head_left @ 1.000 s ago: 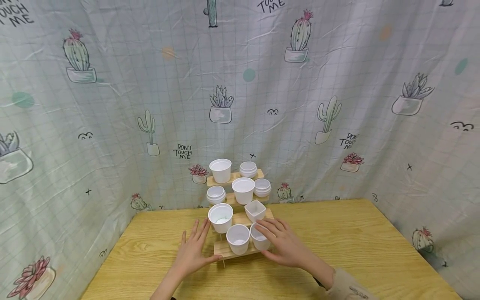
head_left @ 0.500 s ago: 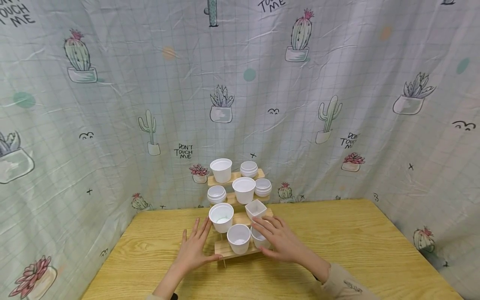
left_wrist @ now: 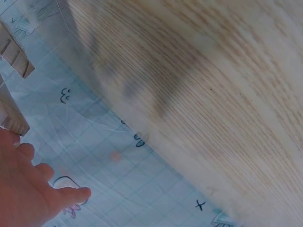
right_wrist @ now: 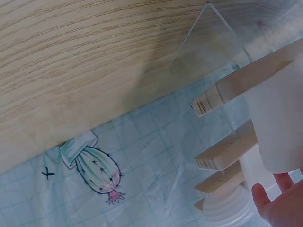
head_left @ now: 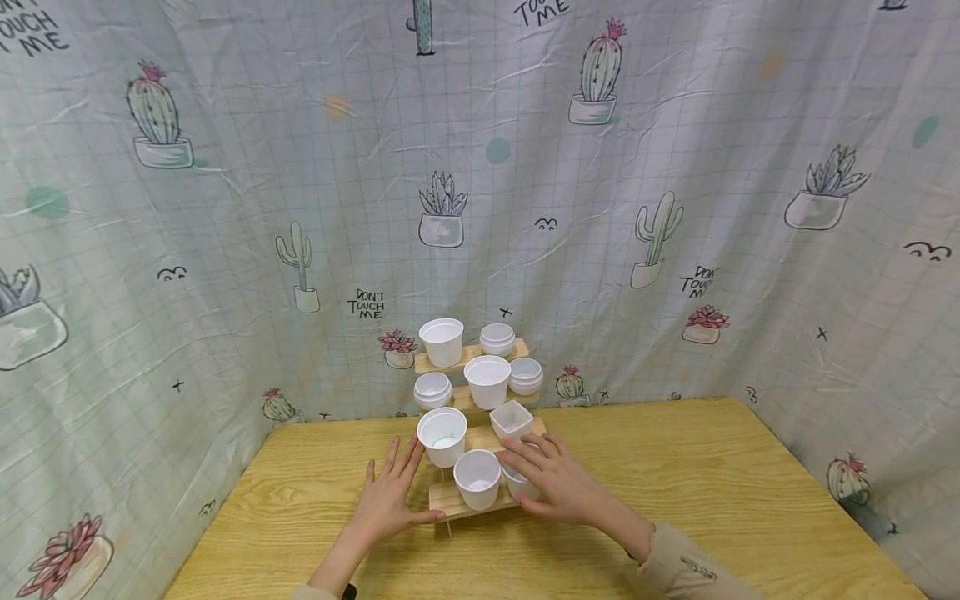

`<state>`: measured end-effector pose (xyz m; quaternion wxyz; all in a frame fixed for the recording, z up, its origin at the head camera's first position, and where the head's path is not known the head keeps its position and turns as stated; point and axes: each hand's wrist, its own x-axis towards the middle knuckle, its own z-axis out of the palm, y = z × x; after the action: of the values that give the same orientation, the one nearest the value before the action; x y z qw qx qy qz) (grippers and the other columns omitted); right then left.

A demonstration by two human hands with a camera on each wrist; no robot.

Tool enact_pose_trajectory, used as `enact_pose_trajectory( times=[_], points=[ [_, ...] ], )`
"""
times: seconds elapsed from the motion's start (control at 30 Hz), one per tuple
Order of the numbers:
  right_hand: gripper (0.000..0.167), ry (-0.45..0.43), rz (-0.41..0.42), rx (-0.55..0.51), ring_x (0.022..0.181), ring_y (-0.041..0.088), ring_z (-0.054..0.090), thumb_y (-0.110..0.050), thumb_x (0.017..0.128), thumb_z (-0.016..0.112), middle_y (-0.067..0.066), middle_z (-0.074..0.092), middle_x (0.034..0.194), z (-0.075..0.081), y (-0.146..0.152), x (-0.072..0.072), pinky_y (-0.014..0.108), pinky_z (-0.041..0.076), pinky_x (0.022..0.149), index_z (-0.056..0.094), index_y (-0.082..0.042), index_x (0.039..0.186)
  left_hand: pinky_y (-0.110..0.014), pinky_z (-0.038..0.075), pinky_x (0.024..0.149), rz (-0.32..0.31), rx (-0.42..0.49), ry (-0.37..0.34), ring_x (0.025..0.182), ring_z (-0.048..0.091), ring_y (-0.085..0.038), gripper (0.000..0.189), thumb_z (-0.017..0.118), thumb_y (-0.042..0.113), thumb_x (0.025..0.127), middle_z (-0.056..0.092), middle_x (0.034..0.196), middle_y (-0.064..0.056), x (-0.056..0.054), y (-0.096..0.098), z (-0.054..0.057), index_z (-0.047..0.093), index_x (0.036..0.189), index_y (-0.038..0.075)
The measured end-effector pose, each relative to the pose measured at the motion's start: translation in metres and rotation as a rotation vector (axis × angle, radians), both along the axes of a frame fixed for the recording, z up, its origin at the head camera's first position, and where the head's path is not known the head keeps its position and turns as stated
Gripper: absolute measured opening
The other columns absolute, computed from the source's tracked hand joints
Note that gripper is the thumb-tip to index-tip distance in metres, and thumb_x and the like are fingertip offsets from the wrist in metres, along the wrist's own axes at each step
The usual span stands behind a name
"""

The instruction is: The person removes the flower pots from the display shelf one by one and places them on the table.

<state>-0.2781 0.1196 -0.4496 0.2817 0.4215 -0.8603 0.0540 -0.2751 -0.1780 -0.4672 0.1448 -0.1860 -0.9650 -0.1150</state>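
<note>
A tiered wooden stand (head_left: 442, 500) bears several white pots, placed at different heights. My left hand (head_left: 384, 498) lies along the stand's left side with fingers spread, its thumb at the end of the lowest shelf. In the left wrist view the fingers (left_wrist: 45, 171) are just below a wooden shelf end (left_wrist: 14, 120). My right hand (head_left: 564, 485) reaches over the right pot on the lowest shelf, fairly straight fingers across its rim and thumb at its near side. That pot (right_wrist: 280, 120) is partly hidden by the hand in the head view; the round pot (head_left: 477, 480) beside it shows fully.
A square pot (head_left: 512, 420) stands just behind the right fingertips, and a taller round pot (head_left: 442, 437) close by the left ones. Clear side supports (right_wrist: 229, 29) hold the shelves. A cactus-print curtain (head_left: 345, 208) hangs behind the wooden table (head_left: 675, 475).
My right hand has slid slightly left across the rim of the front right pot, covering more of it. The left hand and the pots stay in place.
</note>
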Motion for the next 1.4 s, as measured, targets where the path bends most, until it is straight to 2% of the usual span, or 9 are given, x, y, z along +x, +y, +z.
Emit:
enact_pose_trajectory(
  times=[0.27,0.6,0.87,1.13,1.4],
  points=[
    [0.058,-0.033,0.000,0.006,0.120,0.022,0.041,-0.041,0.080,0.061,0.001,0.045,0.135,0.0002,-0.0003,0.0008,0.050,0.036,0.094,0.044,-0.021,0.132,-0.070,0.018,0.098,-0.008,-0.014,0.004,0.137,0.012,-0.034,0.113,0.063,0.072,0.055,0.022,0.149,-0.004,-0.0010,0.0001,0.0016,0.021,0.143,0.014],
    [0.058,-0.014,0.011,-0.002,0.120,0.022,0.040,-0.040,0.080,0.061,0.000,0.047,0.134,-0.0035,-0.0009,-0.0024,0.050,0.037,0.093,0.044,-0.021,0.131,-0.069,0.020,0.098,0.004,-0.055,0.008,0.137,0.014,-0.033,0.115,0.063,0.072,0.053,0.022,0.149,-0.004,-0.0006,0.0028,0.0047,0.023,0.142,0.011],
    [0.058,0.013,0.006,0.015,0.118,0.022,0.042,-0.038,0.079,0.062,0.000,0.048,0.132,-0.0058,0.0000,-0.0036,0.048,0.038,0.092,0.044,-0.020,0.131,-0.069,0.020,0.098,0.019,-0.050,-0.003,0.137,0.014,-0.034,0.115,0.059,0.075,0.055,0.016,0.150,-0.004,-0.0002,0.0047,0.0014,0.018,0.143,0.013],
    [0.063,-0.011,0.022,0.006,0.117,0.025,0.042,-0.033,0.075,0.064,0.002,0.046,0.133,-0.0049,0.0027,-0.0016,0.054,0.037,0.092,0.042,-0.018,0.132,-0.070,0.019,0.098,0.029,-0.029,-0.006,0.138,0.012,-0.033,0.118,0.060,0.074,0.054,0.017,0.150,-0.005,-0.0009,0.0060,0.0008,0.014,0.144,0.015],
    [0.064,-0.021,0.043,0.005,0.116,0.029,0.043,-0.030,0.072,0.066,0.002,0.047,0.131,-0.0026,0.0057,0.0002,0.054,0.037,0.091,0.044,-0.016,0.131,-0.070,0.018,0.098,0.028,-0.027,-0.015,0.138,0.012,-0.034,0.117,0.062,0.073,0.055,0.018,0.150,-0.008,-0.0003,0.0080,0.0019,0.016,0.144,0.013]
  ],
)
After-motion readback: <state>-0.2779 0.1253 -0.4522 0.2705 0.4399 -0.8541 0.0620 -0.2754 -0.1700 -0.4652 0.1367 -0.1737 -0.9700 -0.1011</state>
